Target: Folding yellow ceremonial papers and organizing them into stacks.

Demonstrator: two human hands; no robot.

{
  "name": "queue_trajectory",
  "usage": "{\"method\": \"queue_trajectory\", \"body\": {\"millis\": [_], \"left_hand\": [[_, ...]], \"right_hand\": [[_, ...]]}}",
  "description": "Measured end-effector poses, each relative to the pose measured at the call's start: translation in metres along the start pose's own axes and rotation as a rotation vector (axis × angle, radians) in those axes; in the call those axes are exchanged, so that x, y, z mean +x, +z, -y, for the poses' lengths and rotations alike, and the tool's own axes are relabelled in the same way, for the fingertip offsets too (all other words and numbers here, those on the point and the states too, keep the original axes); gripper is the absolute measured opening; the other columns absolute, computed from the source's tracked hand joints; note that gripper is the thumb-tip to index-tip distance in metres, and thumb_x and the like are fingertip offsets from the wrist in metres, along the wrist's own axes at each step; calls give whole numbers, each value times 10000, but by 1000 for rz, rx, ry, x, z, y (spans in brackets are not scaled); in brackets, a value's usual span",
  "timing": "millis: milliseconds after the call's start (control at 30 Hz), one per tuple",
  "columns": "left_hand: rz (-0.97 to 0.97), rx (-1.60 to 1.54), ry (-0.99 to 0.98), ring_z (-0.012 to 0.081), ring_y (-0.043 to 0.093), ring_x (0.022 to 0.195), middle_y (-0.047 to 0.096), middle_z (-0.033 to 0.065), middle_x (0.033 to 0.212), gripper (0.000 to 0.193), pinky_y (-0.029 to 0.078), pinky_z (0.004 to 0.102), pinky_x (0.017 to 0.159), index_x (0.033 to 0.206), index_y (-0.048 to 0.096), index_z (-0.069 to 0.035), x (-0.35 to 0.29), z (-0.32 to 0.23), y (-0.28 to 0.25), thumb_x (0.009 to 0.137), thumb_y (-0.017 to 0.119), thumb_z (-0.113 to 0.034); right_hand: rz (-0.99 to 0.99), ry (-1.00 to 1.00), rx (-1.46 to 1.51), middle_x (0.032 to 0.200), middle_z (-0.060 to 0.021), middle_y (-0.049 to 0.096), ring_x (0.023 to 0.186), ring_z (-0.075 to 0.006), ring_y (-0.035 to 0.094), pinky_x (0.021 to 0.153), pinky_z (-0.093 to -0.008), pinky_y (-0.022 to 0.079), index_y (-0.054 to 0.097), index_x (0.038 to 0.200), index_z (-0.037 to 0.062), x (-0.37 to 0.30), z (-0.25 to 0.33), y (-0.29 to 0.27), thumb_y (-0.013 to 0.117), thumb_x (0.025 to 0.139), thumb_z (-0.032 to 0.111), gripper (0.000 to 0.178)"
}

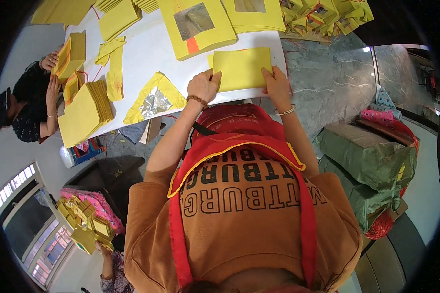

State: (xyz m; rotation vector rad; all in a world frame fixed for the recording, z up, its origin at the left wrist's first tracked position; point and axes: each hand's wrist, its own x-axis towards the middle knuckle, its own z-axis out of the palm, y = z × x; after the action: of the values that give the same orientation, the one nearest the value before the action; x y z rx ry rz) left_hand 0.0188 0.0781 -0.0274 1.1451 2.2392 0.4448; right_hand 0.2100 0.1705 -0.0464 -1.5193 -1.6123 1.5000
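Observation:
A rectangular yellow paper piece [242, 69] stands at the near right edge of the white table, between my two hands. My left hand [205, 87] grips its left edge, thumb on the near face, and wears a beaded bracelet. Its right edge is pinched by my right hand [277, 89], with a bangle on that wrist. Another yellow edge shows just behind the paper's left side. Beyond it lies a thick yellow paper stack [222, 33] with a square silvery-grey patch and an orange strip. Left of my left hand is a yellow triangular piece [132, 113] with crumpled silver foil.
Yellow paper stacks [86, 116] line the left of the white table [146, 53], where a co-worker's hands [53, 73] hold yellow pieces. Another person's hand [102, 249] is at lower left. Yellow folded pieces [322, 17] pile up at far right. Green-wrapped bundles [364, 151] stand right.

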Motion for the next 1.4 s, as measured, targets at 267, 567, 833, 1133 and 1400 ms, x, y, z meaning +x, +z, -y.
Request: {"method": "queue_trajectory", "body": {"millis": [267, 567, 833, 1133, 1400], "left_hand": [[70, 5, 5, 371, 596, 738, 622, 202, 763, 377, 461, 438, 650, 797, 620, -56, 6, 8, -4, 798, 504, -415], [175, 135, 34, 344, 612, 788, 641, 174, 826, 386, 477, 418, 681, 834, 629, -70, 16, 9, -18, 783, 524, -439], [-117, 325, 828, 263, 521, 1033, 568, 132, 1065, 516, 396, 418, 853, 1122, 525, -69, 0, -44, -12, 784, 552, -458], [-168, 382, 896, 285, 275, 1272, 365, 123, 1337, 627, 194, 479, 1028, 1274, 418, -76, 18, -32, 46, 805, 512, -481], [-128, 373, 853, 295, 240, 1292, 338, 126, 1357, 615, 157, 516, 1031, 1292, 402, -87, 15, -29, 48, 808, 507, -451]], "right_hand": [[-57, 11, -184, 736, -190, 621, 533, -267, 608, 512, -359, 472, 588, 940, -13, 4, 9, 2, 569, 805, 290, 332], [-97, -68, -333, 864, -232, 613, 815, -381, 589, 709, -436, 449, 596, 934, -9, 19, -13, 7, 574, 784, 333, 374], [-124, -108, -414, 869, -240, 606, 817, -402, 580, 716, -452, 447, 578, 943, -10, 15, -9, 8, 578, 789, 326, 370], [-177, -133, -370, 805, -223, 611, 754, -400, 584, 666, -439, 456, 568, 952, 7, 11, -7, 7, 581, 794, 306, 339], [-429, -573, -485, 1043, -176, 544, 968, -357, 518, 857, -406, 403, 445, 1162, 22, -23, 16, 4, 571, 801, 187, 417]]}}
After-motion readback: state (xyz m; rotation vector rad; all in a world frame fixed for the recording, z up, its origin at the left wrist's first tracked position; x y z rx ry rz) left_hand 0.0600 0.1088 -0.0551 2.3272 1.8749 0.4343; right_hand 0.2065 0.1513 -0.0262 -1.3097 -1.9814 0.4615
